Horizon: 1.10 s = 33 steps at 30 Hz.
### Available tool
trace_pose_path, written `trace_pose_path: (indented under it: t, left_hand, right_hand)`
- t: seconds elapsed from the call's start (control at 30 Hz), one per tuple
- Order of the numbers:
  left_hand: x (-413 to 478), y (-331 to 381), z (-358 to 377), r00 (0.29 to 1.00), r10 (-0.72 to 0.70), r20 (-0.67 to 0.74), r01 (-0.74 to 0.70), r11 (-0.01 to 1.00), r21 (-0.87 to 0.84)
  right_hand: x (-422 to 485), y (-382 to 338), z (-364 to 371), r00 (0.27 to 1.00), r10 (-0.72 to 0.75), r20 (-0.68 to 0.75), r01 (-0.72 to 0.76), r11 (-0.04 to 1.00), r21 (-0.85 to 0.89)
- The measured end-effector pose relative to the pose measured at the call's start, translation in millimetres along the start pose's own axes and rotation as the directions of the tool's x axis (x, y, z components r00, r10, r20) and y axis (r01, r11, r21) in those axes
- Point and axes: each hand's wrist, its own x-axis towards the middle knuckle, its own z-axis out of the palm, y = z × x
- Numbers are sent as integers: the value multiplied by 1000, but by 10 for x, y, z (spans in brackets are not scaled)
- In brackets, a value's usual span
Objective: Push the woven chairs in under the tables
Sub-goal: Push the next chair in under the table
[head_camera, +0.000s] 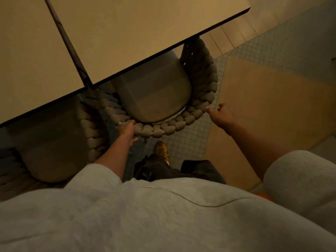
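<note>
A woven chair (198, 84) with a thick braided backrest and a beige seat cushion (154, 91) stands partly under the right table (138, 33). My left hand (127, 130) grips the rear left of the braided rim. Just off the rim's right side, my right hand (221, 113) hovers with loose fingers, a fingertip close to the braid; contact cannot be told. A second woven chair (91, 131) with its cushion (52, 146) sits at the lower left, partly under the left table (29, 60).
The two tabletops meet with a narrow dark gap (72, 51). Small-tile floor (185, 142) lies under me, with tan floor panels (269, 110) to the right. My yellow shoe (162, 150) stands just behind the chair.
</note>
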Motion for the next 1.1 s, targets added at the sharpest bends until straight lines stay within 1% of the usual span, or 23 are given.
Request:
trace_pose_path:
  t: [0.07, 0.13, 0.23, 0.33, 0.43, 0.53, 0.7, 0.77, 0.9, 1.03, 1.1]
  left_hand:
    - [2, -8, 76, 999, -37, -20, 37, 999, -25]
    - [7, -58, 167, 998, -47, -34, 45, 996, -78]
    - [-8, -178, 290, 998, -45, -41, 41, 994, -103]
    - [-18, -297, 420, 996, -10, -92, -2, 991, -130]
    - [-34, -327, 519, 987, 13, -162, -37, 989, -142]
    - [-75, -373, 603, 983, 39, -178, -68, 986, -156]
    - [-170, -590, 849, 969, 12, -246, -57, 982, -177]
    - [-230, -676, 967, 974, 5, -228, -47, 983, -178]
    - [-324, -812, 1179, 979, -12, -202, -30, 979, -202]
    - [-387, -839, 1213, 981, -44, -191, 4, 979, -203]
    - [-402, -810, 1206, 982, -45, -183, 9, 982, -189]
  right_hand:
    - [134, -91, -50, 1000, -16, -9, 16, 1000, -26]
    - [300, -176, -99, 999, -48, -11, 47, 997, -61]
    - [561, -243, -179, 996, -87, 26, 89, 989, -114]
    - [910, -271, -277, 993, -95, 66, 104, 985, -137]
    - [1278, -306, -391, 991, -99, 91, 115, 974, -194]
    - [1577, -364, -496, 985, -118, 123, 144, 964, -225]
    - [2091, -526, -572, 981, -116, 153, 148, 964, -220]
    - [2251, -589, -556, 983, -106, 150, 141, 960, -242]
    - [2441, -667, -569, 991, -86, 101, 107, 968, -228]
    - [2516, -590, -624, 988, -104, 116, 132, 951, -278]
    - [2499, -542, -659, 986, -94, 136, 128, 954, -272]
